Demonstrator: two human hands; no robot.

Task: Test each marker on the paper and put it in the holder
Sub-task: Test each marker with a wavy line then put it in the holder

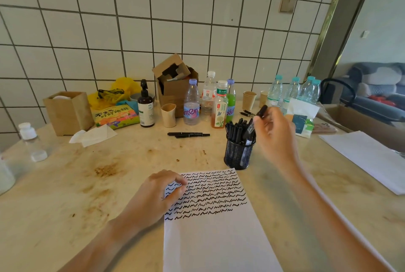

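Note:
A white sheet of paper (pixel 210 234) lies before me, its upper part covered in rows of black squiggles. My left hand (pixel 156 195) rests on its top left corner, fingers curled, holding nothing. Beyond the paper stands a black mesh holder (pixel 238 156) packed with several black markers. My right hand (pixel 276 135) hovers just right of and above the holder, gripping a black marker (pixel 256 118) that slants down toward the holder's opening. Two more black markers (pixel 188 134) lie flat on the table left of the holder.
Bottles (pixel 191 103), paper cups (pixel 249 100), a cardboard box (pixel 175 84), a pump bottle (pixel 145 105) and a snack bag (pixel 116 116) crowd the back by the tiled wall. A crumpled tissue (pixel 94 135) lies at left. Spare paper (pixel 368 158) lies at right.

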